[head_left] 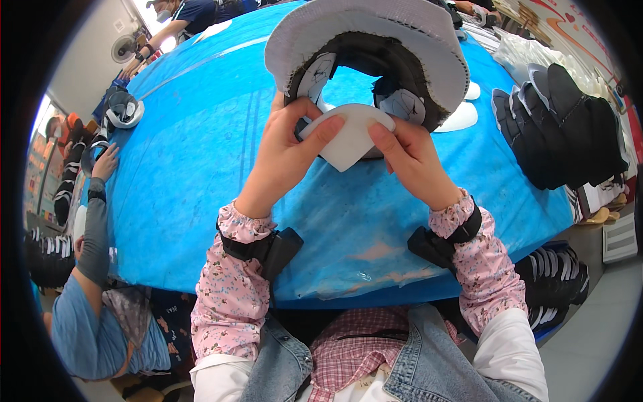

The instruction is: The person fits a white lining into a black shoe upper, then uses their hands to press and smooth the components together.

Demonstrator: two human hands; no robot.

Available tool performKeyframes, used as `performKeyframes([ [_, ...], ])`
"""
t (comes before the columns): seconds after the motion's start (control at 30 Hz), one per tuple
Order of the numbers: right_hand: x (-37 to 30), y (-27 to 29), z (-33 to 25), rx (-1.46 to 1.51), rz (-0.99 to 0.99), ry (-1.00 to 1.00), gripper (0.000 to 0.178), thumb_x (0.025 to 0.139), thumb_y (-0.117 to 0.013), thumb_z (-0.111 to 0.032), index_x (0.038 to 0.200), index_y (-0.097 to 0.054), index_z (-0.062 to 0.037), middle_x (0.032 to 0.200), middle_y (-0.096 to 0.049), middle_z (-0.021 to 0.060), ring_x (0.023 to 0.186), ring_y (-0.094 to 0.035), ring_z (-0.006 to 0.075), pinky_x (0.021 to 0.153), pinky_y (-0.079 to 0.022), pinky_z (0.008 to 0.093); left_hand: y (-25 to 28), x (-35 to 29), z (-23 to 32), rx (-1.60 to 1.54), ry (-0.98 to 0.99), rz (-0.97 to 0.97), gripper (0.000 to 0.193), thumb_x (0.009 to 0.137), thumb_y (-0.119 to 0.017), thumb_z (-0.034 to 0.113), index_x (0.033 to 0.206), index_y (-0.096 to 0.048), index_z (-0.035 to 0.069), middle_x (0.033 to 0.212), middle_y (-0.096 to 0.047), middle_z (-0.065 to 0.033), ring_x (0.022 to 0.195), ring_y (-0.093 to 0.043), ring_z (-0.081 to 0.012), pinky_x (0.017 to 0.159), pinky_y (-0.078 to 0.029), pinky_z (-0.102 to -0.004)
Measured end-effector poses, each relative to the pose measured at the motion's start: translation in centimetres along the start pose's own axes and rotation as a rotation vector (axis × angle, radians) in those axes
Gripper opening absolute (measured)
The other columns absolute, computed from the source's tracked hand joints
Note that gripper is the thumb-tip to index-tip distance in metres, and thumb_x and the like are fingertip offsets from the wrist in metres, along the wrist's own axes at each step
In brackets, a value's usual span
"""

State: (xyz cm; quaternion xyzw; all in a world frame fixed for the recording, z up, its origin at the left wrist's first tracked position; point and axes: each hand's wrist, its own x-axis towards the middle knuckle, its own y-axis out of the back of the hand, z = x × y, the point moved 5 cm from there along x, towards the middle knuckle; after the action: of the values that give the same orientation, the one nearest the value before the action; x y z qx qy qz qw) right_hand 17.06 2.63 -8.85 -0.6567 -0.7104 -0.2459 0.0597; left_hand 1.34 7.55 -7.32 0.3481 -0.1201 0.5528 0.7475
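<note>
A white and black shoe upper (368,21) is held up over the blue-covered table, its white mesh edge curving round a dark lining. At its near side is a smooth white curved insert piece (349,142), narrowing to a blunt point at the bottom. The thumb of my left hand (281,144) presses on the insert's left side, with the fingers behind at the upper. On the other side my right hand (415,154) pinches the insert and the upper's edge the same way. Both hands are closed; some fingertips are hidden behind the pieces.
Blue sheeting covers the table (194,181). Black shoe uppers (562,127) stand stacked at the right, near white flat pieces (459,117). A co-worker's arm (97,221) reaches along the left edge; another person (181,17) works at the far left. More uppers (552,278) sit below right.
</note>
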Motion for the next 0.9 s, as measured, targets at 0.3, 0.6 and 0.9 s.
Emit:
performKeyframes([
  [0.3, 0.1, -0.2, 0.1, -0.14, 0.028, 0.077, 0.033, 0.092, -0.046, -0.027, 0.082, -0.055, 0.0024, 0.06, -0.05, 0.0104, 0.051, -0.042, 0.0166, 0.049, -0.038, 0.0286, 0.1, -0.1, 0.0, -0.016, -0.027, 0.01, 0.027, 0.076, -0.068, 0.02, 0.072, -0.051, -0.001, 0.097, -0.044, -0.0124, 0.085, -0.046, -0.0217, 0.07, -0.04, -0.0306],
  [0.6, -0.1, -0.3, 0.0, -0.093, 0.043, 0.055, 0.034, 0.092, -0.046, -0.028, 0.081, -0.055, 0.0029, 0.059, -0.049, 0.0094, 0.051, -0.039, 0.0139, 0.049, -0.037, 0.0283, 0.1, -0.4, 0.0, 0.027, -0.05, 0.006, 0.026, 0.078, -0.065, 0.019, 0.073, -0.049, 0.0, 0.09, -0.043, -0.0095, 0.082, -0.043, -0.0187, 0.069, -0.037, -0.0286],
  [0.9, 0.4, 0.5, -1.2, -0.33, 0.167, 0.213, 0.033, 0.088, -0.051, -0.024, 0.066, -0.054, 0.0004, 0.051, -0.045, 0.0121, 0.042, -0.039, 0.0239, 0.041, -0.033, 0.0313, -0.1, -0.4, -0.1, -0.074, -0.138, 0.125, 0.038, 0.089, -0.046, 0.029, 0.108, -0.052, -0.003, 0.119, -0.042, -0.0179, 0.112, -0.04, -0.0281, 0.095, -0.03, -0.0337],
])
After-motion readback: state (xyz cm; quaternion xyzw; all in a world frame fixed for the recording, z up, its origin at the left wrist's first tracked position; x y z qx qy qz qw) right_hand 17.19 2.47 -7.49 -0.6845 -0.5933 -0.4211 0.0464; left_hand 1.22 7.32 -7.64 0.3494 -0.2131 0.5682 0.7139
